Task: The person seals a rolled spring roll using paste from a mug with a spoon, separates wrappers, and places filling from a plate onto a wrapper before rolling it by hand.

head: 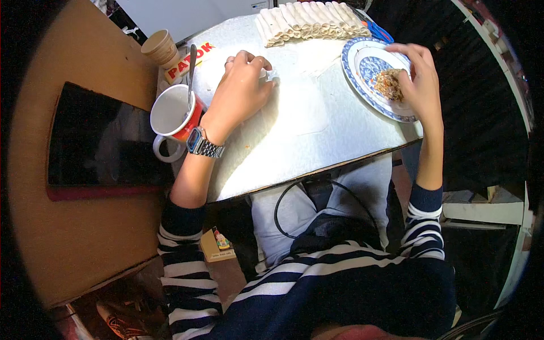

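Observation:
My left hand (246,87), with a metal watch (204,142) on its wrist, is over the middle left of the pale tabletop (255,170). Its fingers curl round something small and whitish, too hidden to name. My right hand (418,80) reaches over a blue-patterned white plate (350,78). The thumb touches a clump of ground filling (387,85) with orange bits, and the fingers lie by the plate's far rim. A thin, nearly see-through wrapper (304,114) lies flat between the hands. Rows of rolled wrappers (312,23) are stacked at the far edge.
A red and white mug (170,112) holds a spoon (191,72) on the left. Behind it are a beige cup (161,47) and a yellow packet (187,63). Blue-handled scissors (378,32) lie behind the plate. A dark tablet-like slab (102,140) rests on the brown surface at the left.

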Tool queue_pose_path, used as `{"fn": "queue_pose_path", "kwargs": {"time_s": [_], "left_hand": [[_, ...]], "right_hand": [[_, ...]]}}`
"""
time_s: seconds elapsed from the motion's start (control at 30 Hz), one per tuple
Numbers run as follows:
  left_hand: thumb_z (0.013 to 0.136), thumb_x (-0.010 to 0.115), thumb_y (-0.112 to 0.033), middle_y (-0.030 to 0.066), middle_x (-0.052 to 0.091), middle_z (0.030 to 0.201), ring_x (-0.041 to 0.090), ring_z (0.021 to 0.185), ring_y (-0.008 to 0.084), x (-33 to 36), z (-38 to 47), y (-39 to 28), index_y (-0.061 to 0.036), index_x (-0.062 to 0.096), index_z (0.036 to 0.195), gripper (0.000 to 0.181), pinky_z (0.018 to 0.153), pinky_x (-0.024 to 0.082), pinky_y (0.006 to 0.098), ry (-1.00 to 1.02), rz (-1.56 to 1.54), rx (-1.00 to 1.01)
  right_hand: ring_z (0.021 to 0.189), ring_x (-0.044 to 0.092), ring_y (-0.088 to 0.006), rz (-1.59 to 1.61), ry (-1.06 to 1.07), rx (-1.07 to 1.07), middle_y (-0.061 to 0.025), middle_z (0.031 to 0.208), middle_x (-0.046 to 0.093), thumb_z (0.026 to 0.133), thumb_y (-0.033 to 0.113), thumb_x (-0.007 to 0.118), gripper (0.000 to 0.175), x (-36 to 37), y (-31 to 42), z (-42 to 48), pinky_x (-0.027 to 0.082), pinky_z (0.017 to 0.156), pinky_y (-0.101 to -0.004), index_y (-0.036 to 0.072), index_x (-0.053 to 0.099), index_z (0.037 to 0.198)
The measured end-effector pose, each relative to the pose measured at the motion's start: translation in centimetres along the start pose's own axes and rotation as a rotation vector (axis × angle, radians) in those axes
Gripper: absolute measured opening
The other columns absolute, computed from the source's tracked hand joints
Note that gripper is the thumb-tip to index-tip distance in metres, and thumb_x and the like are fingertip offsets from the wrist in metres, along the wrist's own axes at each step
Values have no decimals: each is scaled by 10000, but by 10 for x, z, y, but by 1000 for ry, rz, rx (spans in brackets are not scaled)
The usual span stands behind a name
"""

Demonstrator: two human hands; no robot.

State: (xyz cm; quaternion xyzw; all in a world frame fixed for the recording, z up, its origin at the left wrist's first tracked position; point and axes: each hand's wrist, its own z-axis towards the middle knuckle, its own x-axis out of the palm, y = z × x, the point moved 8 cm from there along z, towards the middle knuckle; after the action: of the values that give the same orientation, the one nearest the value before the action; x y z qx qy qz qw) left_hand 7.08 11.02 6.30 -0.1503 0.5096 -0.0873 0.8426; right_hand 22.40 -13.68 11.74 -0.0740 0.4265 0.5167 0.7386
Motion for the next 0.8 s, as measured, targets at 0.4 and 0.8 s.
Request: {"fn": "queue_pose_path", "kwargs": {"time_s": [0.4,0.8], "left_hand": [[821,674,-117,165,554,1095,513,1084,355,0,1,2,-51,629,1053,245,954,422,418,31,-34,-74],[831,671,-74,115,584,992,596,878,227,-14,6,-12,-39,607,1094,273,672,498,314,-143,-31,14]], "right_hand": [[1091,553,-276,118,152,-226,-143,1192,505,699,-156,522,401,104,55,72,502,891,-340,56,650,1013],[1016,591,-361,74,408,-202,-180,1041,585,744,-107,528,298,146,64,33,475,886,-410,-1,631,1002]]}}
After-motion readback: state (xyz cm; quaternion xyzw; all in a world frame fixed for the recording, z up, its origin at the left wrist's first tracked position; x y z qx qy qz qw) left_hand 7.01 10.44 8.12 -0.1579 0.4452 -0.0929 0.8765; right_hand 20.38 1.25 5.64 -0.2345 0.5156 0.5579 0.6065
